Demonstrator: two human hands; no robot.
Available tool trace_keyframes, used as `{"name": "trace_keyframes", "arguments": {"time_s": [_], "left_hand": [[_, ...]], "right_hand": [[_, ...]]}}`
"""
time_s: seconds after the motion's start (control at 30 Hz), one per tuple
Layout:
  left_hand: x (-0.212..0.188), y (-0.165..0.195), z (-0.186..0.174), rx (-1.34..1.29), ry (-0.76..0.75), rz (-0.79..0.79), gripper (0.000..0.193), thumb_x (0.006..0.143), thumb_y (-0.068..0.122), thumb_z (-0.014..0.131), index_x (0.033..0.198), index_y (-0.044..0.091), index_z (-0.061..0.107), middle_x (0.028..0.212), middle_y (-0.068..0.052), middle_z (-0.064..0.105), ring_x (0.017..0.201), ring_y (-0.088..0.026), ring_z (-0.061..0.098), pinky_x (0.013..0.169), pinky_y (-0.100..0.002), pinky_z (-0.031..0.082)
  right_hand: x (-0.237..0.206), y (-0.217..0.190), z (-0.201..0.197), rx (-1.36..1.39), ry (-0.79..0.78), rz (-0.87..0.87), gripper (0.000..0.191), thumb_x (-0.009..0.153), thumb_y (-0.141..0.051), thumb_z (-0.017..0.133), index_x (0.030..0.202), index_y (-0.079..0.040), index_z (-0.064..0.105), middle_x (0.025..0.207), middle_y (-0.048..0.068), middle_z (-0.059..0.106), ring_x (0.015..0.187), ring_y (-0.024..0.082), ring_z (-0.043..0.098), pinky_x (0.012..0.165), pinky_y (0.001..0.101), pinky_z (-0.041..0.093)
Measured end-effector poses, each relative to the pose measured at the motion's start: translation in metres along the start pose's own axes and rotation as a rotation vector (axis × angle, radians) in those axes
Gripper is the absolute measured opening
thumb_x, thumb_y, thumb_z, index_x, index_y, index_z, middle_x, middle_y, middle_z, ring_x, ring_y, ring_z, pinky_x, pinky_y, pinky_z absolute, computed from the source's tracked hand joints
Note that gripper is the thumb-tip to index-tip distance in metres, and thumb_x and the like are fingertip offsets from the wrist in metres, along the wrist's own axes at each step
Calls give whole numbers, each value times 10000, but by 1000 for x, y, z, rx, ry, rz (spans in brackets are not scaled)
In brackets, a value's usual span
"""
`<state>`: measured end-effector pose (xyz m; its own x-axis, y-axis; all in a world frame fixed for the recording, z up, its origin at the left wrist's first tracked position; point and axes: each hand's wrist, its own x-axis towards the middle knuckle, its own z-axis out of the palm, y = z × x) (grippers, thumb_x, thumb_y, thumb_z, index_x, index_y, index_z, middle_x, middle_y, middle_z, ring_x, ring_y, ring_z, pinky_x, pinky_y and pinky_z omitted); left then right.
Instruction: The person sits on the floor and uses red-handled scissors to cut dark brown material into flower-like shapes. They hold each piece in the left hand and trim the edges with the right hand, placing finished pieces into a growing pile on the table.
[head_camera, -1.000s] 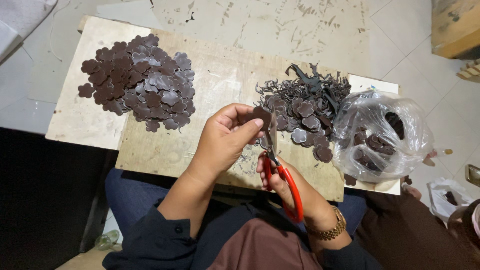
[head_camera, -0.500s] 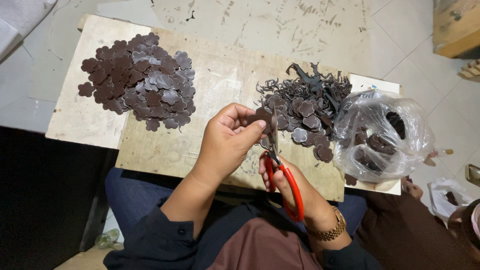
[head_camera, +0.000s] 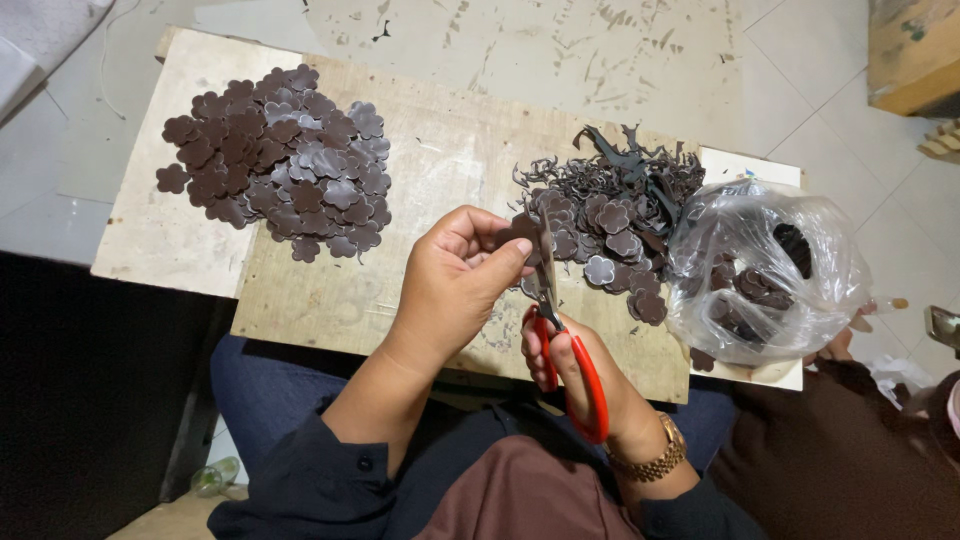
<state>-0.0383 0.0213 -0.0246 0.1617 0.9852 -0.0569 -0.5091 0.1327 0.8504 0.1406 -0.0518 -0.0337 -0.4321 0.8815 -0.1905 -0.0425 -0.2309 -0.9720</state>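
— Brown, flower-shaped piece was between the fingertips of the left hand, just above the near edge of the worktop. Did something change in the last second?

— Very little. The left hand was a bit higher and closer to the scissors than one second before, and the piece had turned slightly against the blades. The two heaps did not move. I judged from this that the trimming of this one piece was continuing, not finished.

— How was the left grip?

— Thumb and forefinger were pressed together on the piece, the other fingers curled under it. The wrist was bent inward, the forearm coming up from the lower left.

— And the right hand?

— Its grip was closed around the red handles, the blades pointing up and away from the body, with the tips at the edge of the piece. Whether the blades were fully together I could not tell; they looked almost closed.

— What lay around?

— A heap of clean pieces was at the far left, well apart from the hands. An untrimmed heap with scraps was just beyond the scissors, and a clear plastic bag with more pieces touched it on the right.
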Motion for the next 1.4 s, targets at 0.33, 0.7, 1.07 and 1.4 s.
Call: {"name": "trace_keyframes", "arguments": {"time_s": [0.33, 0.7, 1.07, 1.4], "left_hand": [[1, 9, -2, 32, 2, -12, 172, 925, 14, 722, 1050, -31, 613, 955, -95, 715, 813, -102, 697, 746, -251, 619], [1, 6, -6, 29, -66, -32, 136, 932, 5, 721, 1019, -15, 619, 930, -86, 719, 796, -98, 698, 733, -230, 592], [2, -4, -5, 24, -67, -53, 130, 927, 1, 725, 994, -2, 614, 890, -68, 707, 778, -88, 693, 708, -224, 589], [2, -2, -5, 34, -118, -97, 98, 941, 10, 707, 978, -5, 618, 890, -75, 717, 763, -95, 699, 691, -232, 592]], "right_hand": [[0, -1, -4, -4, -8, -7, 659, 980, -700, 451, 994, -46, 528, 771, -23, 450, 624, 74, 406, 550, 220, 368], [3, 3, -6, -12, -37, -17, 717, 948, -738, 483, 1086, -37, 530, 831, -10, 467, 710, 92, 435, 632, 233, 399], [1, 6, -6, -14, -40, -32, 744, 950, -786, 434, 1036, -51, 504, 836, -11, 452, 738, 104, 444, 660, 248, 415], [0, -2, -3, -1, -74, -66, 753, 954, -792, 425, 1059, -53, 523, 883, 4, 475, 802, 116, 454, 740, 261, 427]]}}
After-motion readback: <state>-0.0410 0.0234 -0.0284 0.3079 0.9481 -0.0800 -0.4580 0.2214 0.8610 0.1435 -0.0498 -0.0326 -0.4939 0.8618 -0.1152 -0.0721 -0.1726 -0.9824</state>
